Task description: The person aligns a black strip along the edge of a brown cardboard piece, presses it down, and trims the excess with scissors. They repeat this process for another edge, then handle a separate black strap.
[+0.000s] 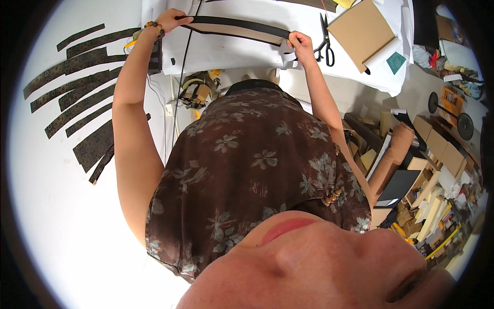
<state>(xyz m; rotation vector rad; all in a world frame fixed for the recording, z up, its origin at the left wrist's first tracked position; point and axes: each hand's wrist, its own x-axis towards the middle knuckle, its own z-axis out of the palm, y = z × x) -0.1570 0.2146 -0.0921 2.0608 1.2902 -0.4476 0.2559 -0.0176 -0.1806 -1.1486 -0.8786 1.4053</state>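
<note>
Stretched between my two hands is a long, curved strip with black edging [239, 26] and a pale beige middle. My left hand [172, 20] is closed on its left end, thumb and fingers pinching the black edge. At the other end my right hand [302, 47] also pinches it, thumb on top. The strip is held above a white-covered worktable [216, 56]. Just right of my right hand lies a pair of black-handled scissors [326, 44].
A brown board [360, 32] and a green piece [396, 63] lie on the table's right. Dark patterned strips [85, 82] are spread on a white surface at left. At right are a cardboard roll [399, 147], boxes and a dumbbell [450, 116]. A dark cord [182, 77] crosses near my left arm.
</note>
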